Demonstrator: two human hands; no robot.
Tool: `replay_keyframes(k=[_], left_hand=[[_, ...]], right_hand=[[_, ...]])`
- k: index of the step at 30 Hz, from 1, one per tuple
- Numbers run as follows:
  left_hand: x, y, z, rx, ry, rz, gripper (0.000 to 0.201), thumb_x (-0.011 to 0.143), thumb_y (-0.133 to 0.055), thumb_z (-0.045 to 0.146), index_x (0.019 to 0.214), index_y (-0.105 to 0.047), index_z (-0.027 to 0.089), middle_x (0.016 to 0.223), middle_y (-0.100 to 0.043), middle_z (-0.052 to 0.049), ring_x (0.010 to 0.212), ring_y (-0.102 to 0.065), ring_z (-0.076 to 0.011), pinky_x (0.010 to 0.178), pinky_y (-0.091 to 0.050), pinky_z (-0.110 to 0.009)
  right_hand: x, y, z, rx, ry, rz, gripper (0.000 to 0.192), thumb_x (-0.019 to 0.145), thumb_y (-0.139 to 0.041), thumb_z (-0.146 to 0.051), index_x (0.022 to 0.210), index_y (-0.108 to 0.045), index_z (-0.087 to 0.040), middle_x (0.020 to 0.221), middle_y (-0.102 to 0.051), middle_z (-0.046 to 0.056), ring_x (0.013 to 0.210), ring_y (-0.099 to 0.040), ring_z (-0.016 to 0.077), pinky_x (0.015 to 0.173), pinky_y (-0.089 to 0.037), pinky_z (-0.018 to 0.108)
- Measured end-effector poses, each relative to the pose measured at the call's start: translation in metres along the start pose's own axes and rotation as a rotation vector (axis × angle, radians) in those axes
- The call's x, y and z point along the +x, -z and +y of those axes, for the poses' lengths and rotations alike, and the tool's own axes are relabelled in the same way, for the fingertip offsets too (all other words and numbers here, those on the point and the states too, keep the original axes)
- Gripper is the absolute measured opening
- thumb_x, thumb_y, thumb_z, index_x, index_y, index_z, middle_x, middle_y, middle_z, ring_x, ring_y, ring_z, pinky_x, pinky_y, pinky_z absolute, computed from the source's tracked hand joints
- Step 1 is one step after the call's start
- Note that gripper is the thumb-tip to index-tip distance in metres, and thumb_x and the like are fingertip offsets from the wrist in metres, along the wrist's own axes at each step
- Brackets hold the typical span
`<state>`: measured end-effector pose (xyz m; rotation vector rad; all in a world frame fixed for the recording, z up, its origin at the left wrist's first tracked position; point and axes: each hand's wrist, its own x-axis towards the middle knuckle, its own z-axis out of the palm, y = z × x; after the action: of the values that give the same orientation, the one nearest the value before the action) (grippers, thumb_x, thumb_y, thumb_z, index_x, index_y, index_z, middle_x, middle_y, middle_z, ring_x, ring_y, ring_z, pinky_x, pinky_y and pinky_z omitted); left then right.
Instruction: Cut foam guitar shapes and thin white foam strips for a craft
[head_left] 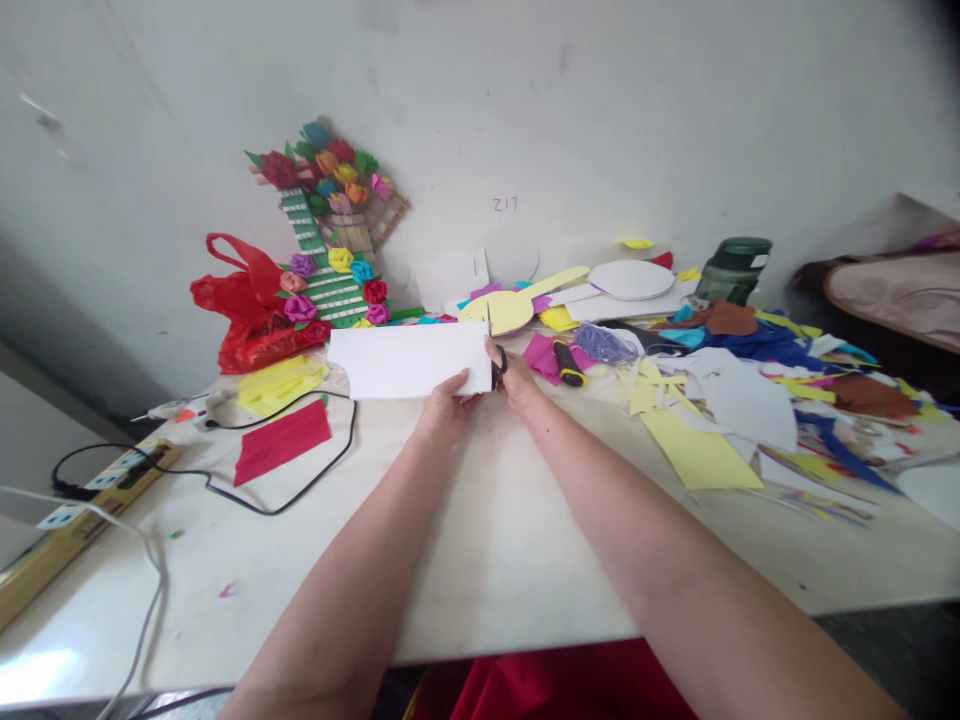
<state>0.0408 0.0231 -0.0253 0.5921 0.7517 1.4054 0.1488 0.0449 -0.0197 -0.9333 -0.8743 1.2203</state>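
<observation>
At the far left edge of the table there is a power strip, and a black cable runs from it in a loop over the table top. Just right of the loop lies a red paper piece, and behind it a pile of yellow paper. A red plastic bag stands at the back near the wall, and beside it leans a decoration of green sticks with paper flowers in many colours. In the middle, the white sheet of paper is held above the table, a little in front of the decoration. The left hand grasps the sheet at its lower right corner, with the fingers closed on the edge. The right hand is just beside it at the right edge of the sheet and is closed around black scissors, whose blades stand at this edge; I cannot tell whether the blades are open. Further right lie a yellow paper shape, a marker with yellow and black body, a white round piece and a dark green jar. The right side of the table is covered with many paper scraps of different colours.
</observation>
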Motion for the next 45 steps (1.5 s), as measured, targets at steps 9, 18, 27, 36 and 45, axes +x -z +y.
replay_keyframes(k=[9,18,27,36,45], left_hand=[[-0.002,-0.001,0.002,-0.045,0.014,-0.005,0.035,0.067,-0.06,0.007,0.101,-0.058,0.018,0.089,-0.067,-0.006,0.075,-0.064,-0.0215,0.069,-0.053,-0.034],[0.005,0.007,0.009,-0.122,-0.029,0.059,0.031,0.067,-0.06,0.004,0.095,-0.057,0.017,0.087,-0.067,-0.005,0.07,-0.065,-0.0189,0.064,-0.055,-0.031],[0.013,0.015,0.017,-0.103,-0.101,0.142,0.026,0.07,-0.063,0.008,0.094,-0.059,0.018,0.079,-0.068,-0.002,0.06,-0.064,-0.0147,0.054,-0.054,-0.023],[0.013,0.017,0.024,-0.032,-0.093,0.15,0.019,0.072,-0.065,0.019,0.09,-0.061,0.013,0.06,-0.065,-0.003,0.047,-0.06,-0.0116,0.044,-0.047,-0.017],[0.014,0.021,0.023,0.248,-0.108,0.082,0.026,0.07,-0.067,0.035,0.08,-0.062,0.012,0.052,-0.062,-0.003,0.04,-0.055,-0.0097,0.041,-0.04,-0.018]], right_hand=[[0.004,-0.008,0.012,0.046,0.106,0.034,0.039,0.056,-0.067,-0.052,0.059,-0.055,-0.015,0.052,-0.055,-0.001,0.047,-0.049,0.0103,0.046,-0.039,0.023],[0.008,-0.001,0.001,0.052,0.129,0.176,0.04,0.063,-0.064,-0.053,0.06,-0.047,-0.017,0.038,-0.043,-0.007,0.033,-0.041,0.0053,0.036,-0.034,0.018],[0.009,0.015,-0.013,0.207,0.031,0.095,0.05,0.073,-0.041,-0.069,0.08,-0.044,-0.019,0.049,-0.057,-0.002,0.042,-0.057,0.0114,0.027,-0.023,0.015],[-0.004,-0.014,0.003,0.021,0.026,-0.13,0.045,0.062,-0.07,-0.044,0.092,-0.052,-0.016,0.057,-0.059,-0.002,0.043,-0.056,0.0097,0.029,-0.025,0.015],[-0.004,-0.013,0.005,-0.013,0.053,-0.145,0.047,0.051,-0.076,-0.032,0.089,-0.055,-0.013,0.051,-0.055,-0.003,0.043,-0.055,0.011,0.029,-0.025,0.016]])
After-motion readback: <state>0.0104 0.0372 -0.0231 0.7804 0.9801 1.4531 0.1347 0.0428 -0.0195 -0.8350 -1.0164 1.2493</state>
